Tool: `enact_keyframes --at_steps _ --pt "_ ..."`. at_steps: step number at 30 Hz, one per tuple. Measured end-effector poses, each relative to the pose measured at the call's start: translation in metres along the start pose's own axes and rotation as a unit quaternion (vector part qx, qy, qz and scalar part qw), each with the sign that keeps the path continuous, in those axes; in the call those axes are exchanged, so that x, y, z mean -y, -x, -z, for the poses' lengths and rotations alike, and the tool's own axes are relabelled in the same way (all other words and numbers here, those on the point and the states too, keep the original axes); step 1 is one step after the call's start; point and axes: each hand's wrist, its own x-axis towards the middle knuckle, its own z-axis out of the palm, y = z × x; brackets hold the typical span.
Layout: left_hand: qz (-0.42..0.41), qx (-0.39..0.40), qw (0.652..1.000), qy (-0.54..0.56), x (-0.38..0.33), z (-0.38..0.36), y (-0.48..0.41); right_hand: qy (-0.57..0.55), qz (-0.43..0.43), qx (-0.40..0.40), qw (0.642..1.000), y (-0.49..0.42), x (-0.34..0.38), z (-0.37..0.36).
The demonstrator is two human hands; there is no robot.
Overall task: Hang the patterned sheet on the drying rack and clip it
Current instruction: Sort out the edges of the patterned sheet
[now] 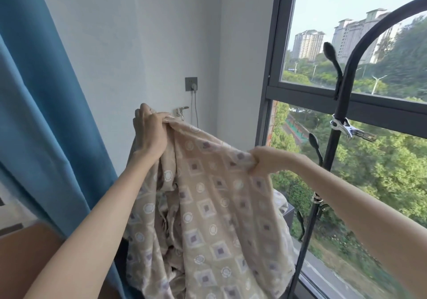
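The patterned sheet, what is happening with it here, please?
A person holds the patterned sheet up by its top edge, left hand higher, right hand lower. It is not yet on the black drying rack, which stands beside it at the window. A metal clip sits on the rack pole.

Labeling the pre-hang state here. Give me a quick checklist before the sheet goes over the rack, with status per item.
1. Left hand gripping top edge of the beige sheet with square-and-circle pattern: ok.
2. Right hand gripping the same edge: ok.
3. Edge spread flat between hands: not ok, it sags and folds.
4. Sheet over the black metal drying rack: not ok, still held left of it.
5. Silver metal clip available: ok, clamped on the rack pole.
6. Sheet's lower end free of snags: cannot tell, out of frame.
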Motion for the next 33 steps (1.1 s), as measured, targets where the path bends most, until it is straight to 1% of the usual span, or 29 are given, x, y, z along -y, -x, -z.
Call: enact_keyframes --at_steps 1,2,3,4,5,6,7,8,9,10,12,13,14,16,18,19,20,21,23,25,27,28,29,30,31,32,33 --pt "0.012 0.002 1.0 -0.009 0.006 -0.001 0.001 0.043 -0.021 -0.138 0.989 0.001 -0.001 0.008" --pt "0.024 0.007 0.999 -0.021 0.011 -0.004 0.001 0.066 -0.039 -0.271 0.96 0.003 0.0 0.019" --pt "0.029 0.01 0.999 -0.038 0.013 -0.005 0.0 0.078 -0.044 -0.391 0.916 0.007 0.003 0.033" --pt "0.029 0.009 0.998 -0.056 0.012 -0.005 0.0 0.076 -0.031 -0.494 0.866 0.012 0.008 0.05" --pt "0.033 0.005 0.997 -0.066 0.011 -0.005 -0.002 0.06 -0.002 -0.57 0.819 0.016 0.015 0.067" --pt "0.042 -0.001 0.997 -0.068 0.01 -0.004 -0.004 0.036 0.031 -0.613 0.789 0.019 0.023 0.081" --pt "0.057 -0.002 0.996 -0.065 0.01 -0.002 -0.008 0.011 0.068 -0.621 0.781 0.018 0.028 0.09" --pt "0.075 0.006 0.995 -0.066 0.012 0.0 -0.012 -0.017 0.103 -0.601 0.793 0.016 0.031 0.094" --pt "0.096 0.028 0.993 -0.067 0.016 0.001 -0.017 -0.04 0.127 -0.561 0.817 0.014 0.033 0.092" --pt "0.114 0.069 0.989 -0.059 0.022 0.001 -0.02 -0.044 0.141 -0.524 0.839 0.011 0.033 0.088" --pt "0.126 0.195 0.973 0.006 0.028 0.006 -0.023 0.018 0.14 -0.479 0.866 0.008 0.031 0.076" --pt "0.118 0.246 0.96 0.068 0.024 0.011 -0.022 0.063 0.128 -0.475 0.869 0.007 0.03 0.07" --pt "0.102 0.269 0.949 0.132 0.018 0.017 -0.02 0.099 0.118 -0.479 0.864 0.006 0.029 0.064" --pt "0.052 0.266 0.936 0.225 0.001 0.034 -0.017 0.148 0.124 -0.488 0.851 0.003 0.029 0.053" --pt "0.002 0.259 0.927 0.272 -0.021 0.055 -0.015 0.179 0.153 -0.474 0.848 -0.003 0.03 0.044" --pt "-0.028 0.262 0.925 0.274 -0.033 0.061 -0.014 0.19 0.166 -0.464 0.849 -0.007 0.03 0.041" --pt "-0.059 0.267 0.929 0.251 -0.047 0.064 -0.013 0.195 0.174 -0.461 0.848 -0.01 0.03 0.037" --pt "-0.084 0.271 0.938 0.199 -0.061 0.062 -0.01 0.19 0.179 -0.464 0.847 -0.012 0.031 0.034" --pt "-0.106 0.289 0.946 0.1 -0.078 0.045 -0.004 0.164 0.198 -0.48 0.839 -0.013 0.033 0.031" --pt "-0.137 0.292 0.944 0.075 -0.082 0.02 0.003 0.142 0.217 -0.482 0.837 -0.01 0.034 0.028" --pt "-0.153 0.251 0.952 0.079 -0.08 0.006 0.007 0.146 0.22 -0.472 0.841 -0.007 0.033 0.028" --pt "-0.149 0.224 0.959 0.089 -0.079 0.003 0.007 0.144 0.206 -0.453 0.855 -0.006 0.032 0.028" --pt "-0.136 0.194 0.967 0.092 -0.078 0.002 0.008 0.131 0.184 -0.42 0.879 -0.005 0.031 0.028" --pt "-0.127 0.158 0.976 0.083 -0.077 0.002 0.008 0.096 0.161 -0.37 0.91 -0.004 0.029 0.029" --pt "-0.118 0.128 0.982 0.069 -0.072 0.002 0.007 0.026 0.146 -0.299 0.942 -0.002 0.027 0.03" --pt "-0.106 0.105 0.987 0.058 -0.067 0.002 0.005 -0.07 0.139 -0.21 0.965 0.003 0.025 0.032" --pt "-0.09 0.088 0.991 0.056 -0.058 0.001 0.001 -0.162 0.133 -0.114 0.971 0.007 0.023 0.033"
